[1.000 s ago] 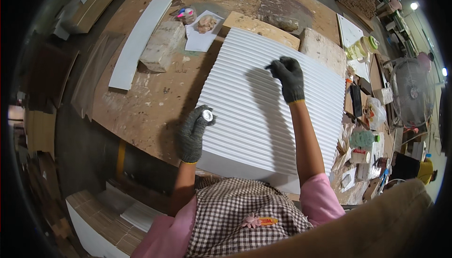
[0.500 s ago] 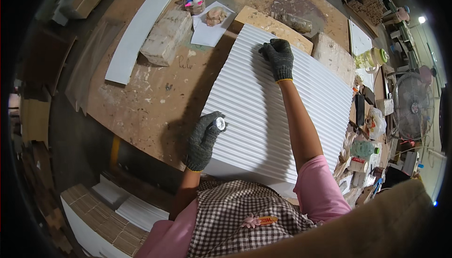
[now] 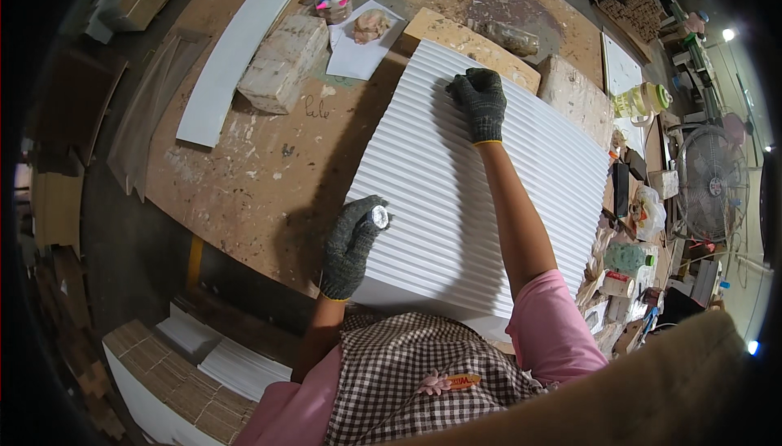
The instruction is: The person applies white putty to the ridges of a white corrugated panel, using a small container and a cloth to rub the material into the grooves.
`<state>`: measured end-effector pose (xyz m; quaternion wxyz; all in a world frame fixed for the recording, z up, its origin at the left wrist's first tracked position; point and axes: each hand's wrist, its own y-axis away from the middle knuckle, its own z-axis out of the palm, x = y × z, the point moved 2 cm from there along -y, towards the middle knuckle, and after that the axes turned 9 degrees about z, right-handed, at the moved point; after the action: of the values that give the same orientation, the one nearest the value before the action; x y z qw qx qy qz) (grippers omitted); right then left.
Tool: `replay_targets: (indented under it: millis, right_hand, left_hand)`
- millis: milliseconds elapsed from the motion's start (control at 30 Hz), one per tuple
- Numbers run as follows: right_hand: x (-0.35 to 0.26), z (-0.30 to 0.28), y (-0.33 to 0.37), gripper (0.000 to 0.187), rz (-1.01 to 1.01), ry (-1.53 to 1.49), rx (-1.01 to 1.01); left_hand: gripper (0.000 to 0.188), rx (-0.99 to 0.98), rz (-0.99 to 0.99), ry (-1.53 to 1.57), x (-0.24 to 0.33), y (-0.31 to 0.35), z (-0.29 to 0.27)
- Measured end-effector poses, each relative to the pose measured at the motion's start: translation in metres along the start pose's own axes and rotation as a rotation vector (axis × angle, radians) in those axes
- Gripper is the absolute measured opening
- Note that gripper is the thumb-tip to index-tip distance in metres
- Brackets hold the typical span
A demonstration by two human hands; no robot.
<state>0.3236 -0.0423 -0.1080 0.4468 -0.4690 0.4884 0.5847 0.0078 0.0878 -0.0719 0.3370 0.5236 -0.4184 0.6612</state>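
Observation:
A white ridged panel [image 3: 423,193] lies at a slant across the worktable under both my hands, which wear dark grey knit gloves. At its left edge, my left hand [image 3: 352,242] is closed around a short cylinder with a round, silvery-white end [image 3: 380,217] facing up. Farther up the panel, my right hand [image 3: 481,102] rests on the ridges near the far edge. Its fingers are curled together, and anything in them is hidden. The right forearm passes over the panel, throwing a shadow to its left.
Paint-stained blocks [image 3: 283,63] and a wooden board [image 3: 468,47] surround the panel on the stained table [image 3: 236,193]. A white curved strip [image 3: 236,63] lies at left. Bottles, bags and a fan [image 3: 713,184] stand to the right; stacked boards [image 3: 175,373] sit lower left.
The view has shifted very slightly. Both hands stay in nearly the same places on the panel, and the left still grips the cylinder.

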Motion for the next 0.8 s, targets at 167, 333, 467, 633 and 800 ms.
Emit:
replay_targets:
  millis: [167,333,467,633,800]
  right_hand:
    - [0.001,-0.004,0.0,0.02,-0.033,-0.031,0.031]
    - [0.005,-0.005,0.001,0.019,-0.069,-0.048,0.024]
    - [-0.016,-0.032,-0.009,0.019,-0.206,-0.155,0.137]
    - [-0.034,-0.12,-0.021,0.023,-0.098,-0.196,0.194]
    - [-0.015,-0.131,-0.005,0.025,-0.027,-0.069,0.138]
  left_hand:
    - [0.03,-0.037,-0.019,0.036,0.002,0.0,-0.002]
    - [0.032,0.002,-0.019,0.045,0.002,-0.001,0.006]
    - [0.031,-0.002,-0.029,0.015,0.003,0.002,-0.001]
    - [0.032,-0.04,-0.005,0.032,0.003,-0.001,0.001]
    - [0.032,-0.026,-0.04,0.031,0.001,0.0,0.001]
